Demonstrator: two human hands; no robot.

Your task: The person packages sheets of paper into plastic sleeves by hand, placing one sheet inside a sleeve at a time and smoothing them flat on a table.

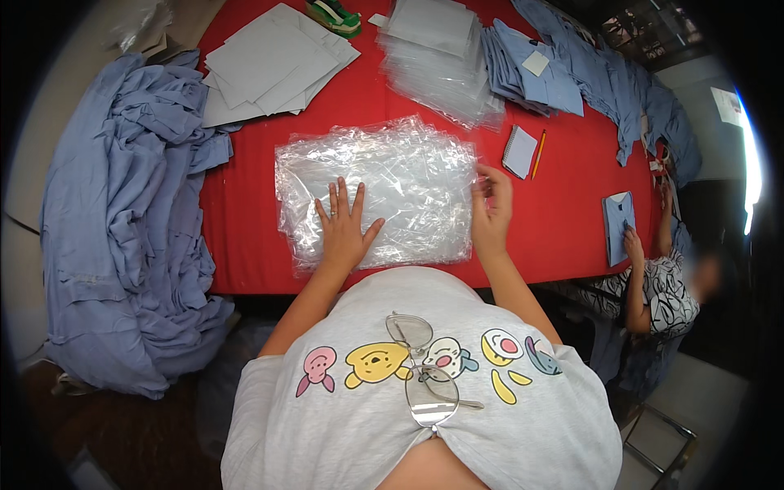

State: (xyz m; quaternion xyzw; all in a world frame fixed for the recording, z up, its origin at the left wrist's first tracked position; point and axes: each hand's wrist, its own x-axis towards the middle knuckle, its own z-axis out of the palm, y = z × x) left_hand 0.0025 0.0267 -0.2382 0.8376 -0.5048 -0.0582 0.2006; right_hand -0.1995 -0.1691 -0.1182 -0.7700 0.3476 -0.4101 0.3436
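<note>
Red-covered table (563, 237), clear plastic bags (408, 188) in a loose, wrinkled pile at the middle of its near edge, right in front of the seated person. Left hand (347, 233): open, palm down, fingers spread, pressed on the pile's left half. Right hand (493, 214): at the pile's right side, fingers curled, a bit blurred; can't tell from here whether it pinches a bag or only touches the edges.

Handling, my judgement: film this slick will slide, so the left palm should bear down flat, with light, even weight. Right fingertips are best kept low along the side, working small bits at a time; a hard shove would likely buckle the film. Ragged borders (far side looks worst) want attention too, and the near ones sit close to the table's edge, so mind any overhang.

Rest, quickly: white sheets (278, 61) fanned toward the far left corner, green object (335, 16) just beyond them, kind unclear. Second bag stack (437, 65) toward the far edge, folded blue shirts (535, 73) beside it. Notepad (519, 153) and pencil (539, 155) right of the pile. Blue cloth (122, 229) heaped along the left edge. Near the right edge, a co-worker's hand (633, 243) on a folded blue garment (616, 227).
</note>
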